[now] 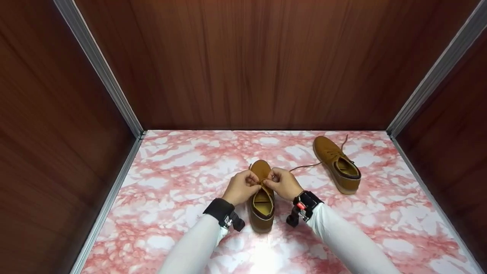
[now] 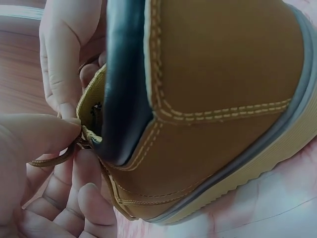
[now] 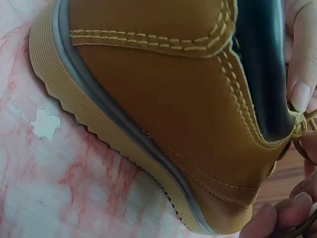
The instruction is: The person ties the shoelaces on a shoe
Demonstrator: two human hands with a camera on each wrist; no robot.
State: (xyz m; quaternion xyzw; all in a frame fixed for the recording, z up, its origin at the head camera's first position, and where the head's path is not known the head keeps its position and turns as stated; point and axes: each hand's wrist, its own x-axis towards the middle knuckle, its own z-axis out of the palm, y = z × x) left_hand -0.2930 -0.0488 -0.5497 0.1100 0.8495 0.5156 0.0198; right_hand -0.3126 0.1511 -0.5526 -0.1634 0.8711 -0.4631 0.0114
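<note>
A brown lace-up shoe (image 1: 261, 223) stands on the floor with its toe pointing away from me. At the top of its lacing, my left hand (image 1: 240, 187) pinches the brown shoelace (image 2: 52, 161) between thumb and fingers. Opposite it, across the tongue, my right hand (image 1: 284, 184) also pinches lace, its fingertips close to the left ones. A bend of lace shows beneath the left thumb in the left wrist view. The dark padded collar (image 3: 262, 64) and the stitched side fill much of both wrist views. The fingers partly hide the crossing of the laces.
A matching brown shoe (image 1: 331, 152) stands to the right and farther back, with loose lace ends beside it. The floor (image 1: 171, 182) has a pink-and-white marbled pattern. Dark wood panels (image 1: 243, 64) rise behind and at both sides, with grey metal strips at the corners.
</note>
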